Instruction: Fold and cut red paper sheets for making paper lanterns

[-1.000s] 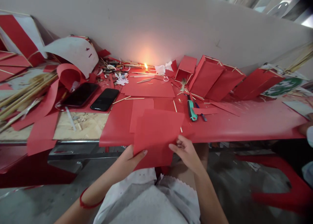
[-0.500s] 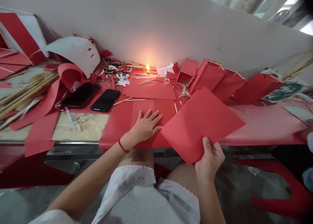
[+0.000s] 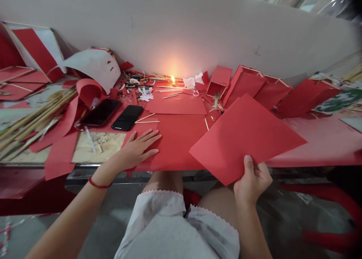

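"What's the right hand (image 3: pixel 253 180) got?"

"A red card (image 3: pixel 244 134), gripped with the thumb on top and the fingers curled below. One sheet or more, I can't tell. It's tilted over the worktop (image 3: pixel 110 144), right of the middle, its near corner poking past the front edge."

"And the left hand (image 3: pixel 138 147)?"

"Open, palm down, fingers apart, near the front edge and left of the knees. It's all red underneath; loose paper or just the cover (image 3: pixel 181 140), I can't say."

"What's along the back edge?"

"A small flame (image 3: pixel 173 79) about halfway, throwing an orange glow on the grey wall (image 3: pixel 158 28). Red boxes (image 3: pixel 244 83) lean in a row from there toward the back right corner. In front of the flame are red sheets (image 3: pixel 178 105) with thin sticks (image 3: pixel 172 95) on top."

"The left end looks busier."

"It is. Two black phones (image 3: pixel 127 117) lie side by side, just behind a patch of bare board. A bundle of rods (image 3: pixel 39 111) points in from the left edge, and a red strip (image 3: pixel 60 151) hangs over the front one."

"And below?"

"Grey floor (image 3: pixel 275 228), and off to the right something red (image 3: pixel 330 236), too blurred to name."
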### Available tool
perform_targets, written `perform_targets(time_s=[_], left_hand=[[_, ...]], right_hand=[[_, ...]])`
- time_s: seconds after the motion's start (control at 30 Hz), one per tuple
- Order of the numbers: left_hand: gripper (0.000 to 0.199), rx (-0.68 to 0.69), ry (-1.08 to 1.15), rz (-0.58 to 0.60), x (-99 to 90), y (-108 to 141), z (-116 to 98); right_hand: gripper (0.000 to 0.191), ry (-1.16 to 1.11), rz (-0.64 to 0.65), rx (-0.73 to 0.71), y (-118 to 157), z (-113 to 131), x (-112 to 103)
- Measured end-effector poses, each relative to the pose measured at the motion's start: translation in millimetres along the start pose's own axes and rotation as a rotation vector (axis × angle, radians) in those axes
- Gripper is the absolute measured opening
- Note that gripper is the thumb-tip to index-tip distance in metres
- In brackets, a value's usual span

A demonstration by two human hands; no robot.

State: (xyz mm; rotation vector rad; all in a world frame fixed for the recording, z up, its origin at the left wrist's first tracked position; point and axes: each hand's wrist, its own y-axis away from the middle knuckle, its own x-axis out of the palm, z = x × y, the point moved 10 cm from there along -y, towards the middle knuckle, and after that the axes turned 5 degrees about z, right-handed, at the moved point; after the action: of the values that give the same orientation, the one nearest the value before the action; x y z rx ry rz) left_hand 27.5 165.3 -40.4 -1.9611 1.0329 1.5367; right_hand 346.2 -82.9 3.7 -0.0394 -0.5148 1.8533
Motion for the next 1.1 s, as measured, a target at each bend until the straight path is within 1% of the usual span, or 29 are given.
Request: perform_targets(time_s=[0.1, 0.2, 0.27, 0.37, 0.43, 0.5, 0.57, 0.67, 0.73, 0.77, 0.83, 0.9, 0.93, 1.0, 1.1], left_hand=[[0.061, 0.005, 0.020, 0.023, -2.8, -1, 9], [0.060, -0.006, 0.043, 0.001, -8.8, -7, 8], [0.062, -0.003, 0.098, -0.037, -17.1, -10, 0], [0.073, 0.064, 0.328, -0.065, -32.4, -16, -26], [0.080, 0.130, 0.522, -0.080, -45.4, -21, -47], [0.078, 0.196, 0.695, -0.164, -66.0, -29, -63], [0.068, 0.248, 0.881, -0.232, -83.8, -40, -73], [0.050, 0.263, 1.079, -0.290, -98.3, -57, -74], [0.044, 0.221, 1.127, -0.353, -99.5, -65, -64], [0.044, 0.189, 1.144, -0.384, -96.5, -68, -57], [0.048, 0.123, 1.178, -0.426, -84.0, -71, -43], [0.054, 0.074, 1.203, -0.454, -69.0, -72, -34], [0.057, 0.059, 1.209, -0.462, -62.5, -72, -32], [0.060, 0.038, 1.216, -0.478, -54.2, -73, -31], [0.064, 0.038, 1.219, -0.510, -53.7, -76, -32]], right_hand=[[0.030, 0.038, 0.062, 0.008, 3, 0, 6], [0.031, 0.102, 0.145, -0.006, 3, 2, 13], [0.030, 0.141, 0.180, -0.040, 1, 3, 19], [0.031, 0.156, 0.228, -0.093, -4, 5, 36], [0.031, 0.136, 0.281, -0.123, -5, 8, 57], [0.030, 0.103, 0.349, -0.148, -6, 13, 85], [0.028, 0.076, 0.431, -0.157, -6, 17, 117], [0.028, -0.019, 0.513, -0.117, -12, 15, 155], [0.028, -0.137, 0.602, -0.031, -15, 5, 177], [0.029, -0.198, 0.659, 0.030, -16, -3, 187], [0.035, -0.286, 0.765, 0.164, -14, -20, 202], [0.039, -0.314, 0.836, 0.265, -11, -34, 211], [0.040, -0.310, 0.855, 0.284, -10, -38, 214], [0.037, -0.286, 0.878, 0.258, -10, -36, 218], [0.031, -0.227, 0.889, 0.164, -11, -24, 224]])
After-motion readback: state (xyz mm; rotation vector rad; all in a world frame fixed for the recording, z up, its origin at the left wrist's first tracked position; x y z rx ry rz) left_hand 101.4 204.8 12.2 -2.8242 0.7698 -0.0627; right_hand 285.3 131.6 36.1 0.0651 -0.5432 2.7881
